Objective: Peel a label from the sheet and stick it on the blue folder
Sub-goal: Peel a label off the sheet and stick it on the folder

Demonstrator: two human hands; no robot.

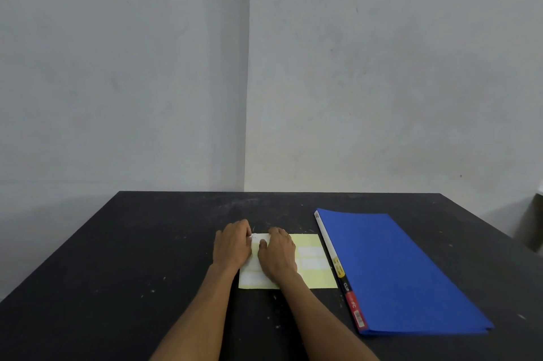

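A pale yellow label sheet (313, 257) with white labels lies flat on the black table (132, 257) in front of me. My left hand (232, 244) rests on the sheet's left edge with fingers curled at its far left corner. My right hand (277, 252) lies on the sheet beside it, fingertips at the same white corner. Whether a label is lifted is hidden by the fingers. The blue folder (402, 269) lies shut to the right of the sheet, its white and red spine facing the sheet.
Grey walls meet in a corner behind the table. A dim object (531, 222) shows past the table's right edge. Bare dark tabletop stretches to the left of my arms.
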